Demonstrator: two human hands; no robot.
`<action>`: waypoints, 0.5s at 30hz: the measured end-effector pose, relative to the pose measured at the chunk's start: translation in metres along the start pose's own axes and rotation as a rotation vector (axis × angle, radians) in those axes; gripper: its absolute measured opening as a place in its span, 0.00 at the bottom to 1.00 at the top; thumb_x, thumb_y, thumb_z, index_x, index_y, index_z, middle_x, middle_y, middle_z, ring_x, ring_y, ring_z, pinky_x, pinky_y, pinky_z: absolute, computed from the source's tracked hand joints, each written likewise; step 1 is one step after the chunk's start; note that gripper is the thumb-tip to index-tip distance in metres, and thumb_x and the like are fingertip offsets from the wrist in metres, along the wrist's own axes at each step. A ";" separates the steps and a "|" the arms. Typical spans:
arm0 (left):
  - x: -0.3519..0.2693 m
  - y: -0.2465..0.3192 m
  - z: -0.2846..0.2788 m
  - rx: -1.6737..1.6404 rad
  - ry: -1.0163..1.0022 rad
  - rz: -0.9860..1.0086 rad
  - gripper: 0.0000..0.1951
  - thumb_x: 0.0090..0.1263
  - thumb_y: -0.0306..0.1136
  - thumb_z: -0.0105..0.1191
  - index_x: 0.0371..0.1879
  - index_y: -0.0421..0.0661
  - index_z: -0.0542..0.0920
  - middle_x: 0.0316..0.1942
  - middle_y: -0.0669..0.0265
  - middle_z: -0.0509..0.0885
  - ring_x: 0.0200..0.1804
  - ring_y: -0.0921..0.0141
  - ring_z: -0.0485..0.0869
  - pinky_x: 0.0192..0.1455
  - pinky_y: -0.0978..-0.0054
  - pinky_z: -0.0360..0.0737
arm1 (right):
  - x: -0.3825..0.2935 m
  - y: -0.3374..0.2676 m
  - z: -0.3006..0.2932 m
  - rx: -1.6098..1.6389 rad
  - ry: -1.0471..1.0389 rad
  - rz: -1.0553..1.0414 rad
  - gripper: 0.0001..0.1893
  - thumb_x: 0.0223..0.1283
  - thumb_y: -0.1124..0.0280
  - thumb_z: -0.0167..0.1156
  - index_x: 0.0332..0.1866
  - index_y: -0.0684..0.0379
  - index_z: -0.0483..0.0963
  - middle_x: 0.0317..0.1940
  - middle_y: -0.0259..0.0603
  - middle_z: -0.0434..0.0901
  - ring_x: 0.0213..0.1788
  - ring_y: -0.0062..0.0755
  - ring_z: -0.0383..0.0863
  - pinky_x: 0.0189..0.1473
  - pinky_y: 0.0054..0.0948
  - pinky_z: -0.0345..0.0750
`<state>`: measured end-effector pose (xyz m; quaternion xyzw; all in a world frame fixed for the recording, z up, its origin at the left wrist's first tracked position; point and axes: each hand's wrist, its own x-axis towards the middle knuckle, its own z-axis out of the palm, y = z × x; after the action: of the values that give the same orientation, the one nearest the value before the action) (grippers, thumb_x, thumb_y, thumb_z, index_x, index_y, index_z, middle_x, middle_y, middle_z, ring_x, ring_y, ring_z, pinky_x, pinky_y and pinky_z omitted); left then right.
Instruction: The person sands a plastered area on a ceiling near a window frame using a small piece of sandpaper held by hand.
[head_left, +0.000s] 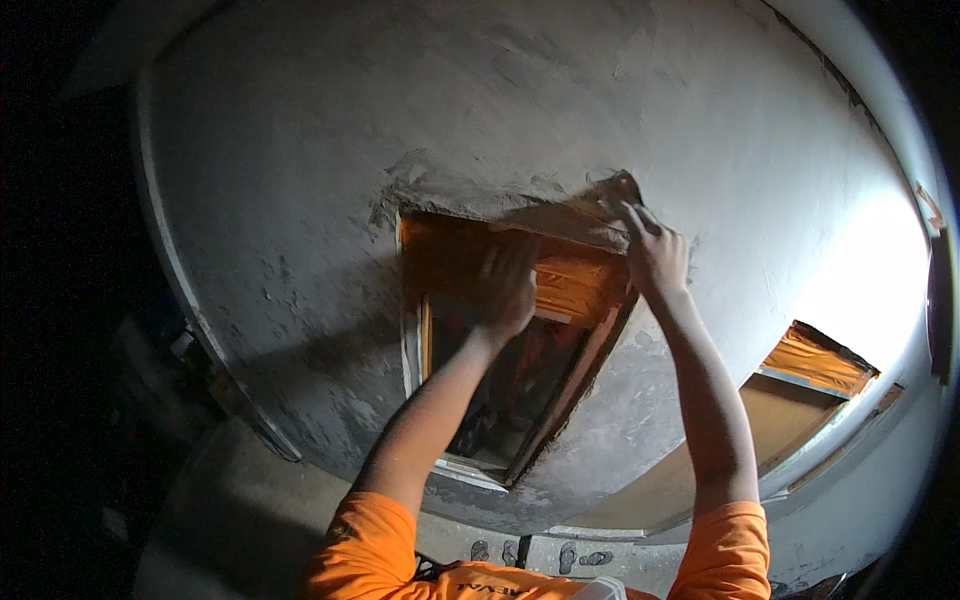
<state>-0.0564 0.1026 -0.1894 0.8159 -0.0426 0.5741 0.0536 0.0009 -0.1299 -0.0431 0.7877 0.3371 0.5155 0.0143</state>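
Note:
A grey plastered wall fills most of the view, with a window opening in its middle. My right hand is raised at the opening's upper right corner. Its fingers grip a small dark, flat tool against the rough plaster edge; blur hides the tool's exact kind. Below that edge, my left hand is raised in front of the orange plastic sheeting at the top of the window. Its fingers point upward, blurred and shadowed, and I cannot see whether they hold anything.
To the right is a second opening with orange sheeting and a tan panel. Bright light falls on the wall there. Two pairs of sandals lie on the concrete floor below. The left side is dark.

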 end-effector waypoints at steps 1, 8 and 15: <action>0.000 -0.013 -0.006 0.040 -0.043 -0.005 0.32 0.75 0.30 0.50 0.80 0.44 0.64 0.79 0.58 0.69 0.80 0.62 0.67 0.82 0.53 0.58 | 0.000 0.013 -0.006 0.014 -0.047 0.023 0.29 0.66 0.77 0.58 0.73 0.46 0.73 0.65 0.38 0.84 0.51 0.44 0.91 0.53 0.43 0.90; -0.003 -0.042 -0.037 0.118 -0.166 -0.049 0.33 0.79 0.31 0.45 0.83 0.43 0.58 0.83 0.56 0.61 0.83 0.61 0.60 0.86 0.53 0.51 | 0.012 0.002 0.027 0.168 0.436 0.309 0.33 0.63 0.81 0.58 0.74 0.42 0.73 0.68 0.30 0.81 0.37 0.44 0.92 0.40 0.42 0.90; -0.015 -0.090 -0.036 0.215 -0.129 -0.089 0.30 0.83 0.35 0.40 0.83 0.43 0.58 0.84 0.58 0.59 0.84 0.61 0.59 0.86 0.54 0.51 | 0.028 -0.044 0.034 0.049 -0.085 -0.037 0.36 0.66 0.82 0.55 0.79 0.43 0.66 0.74 0.41 0.76 0.32 0.44 0.90 0.36 0.42 0.90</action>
<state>-0.0831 0.1966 -0.1945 0.8532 0.0518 0.5189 -0.0115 0.0130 -0.0694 -0.0526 0.8028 0.3631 0.4726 0.0188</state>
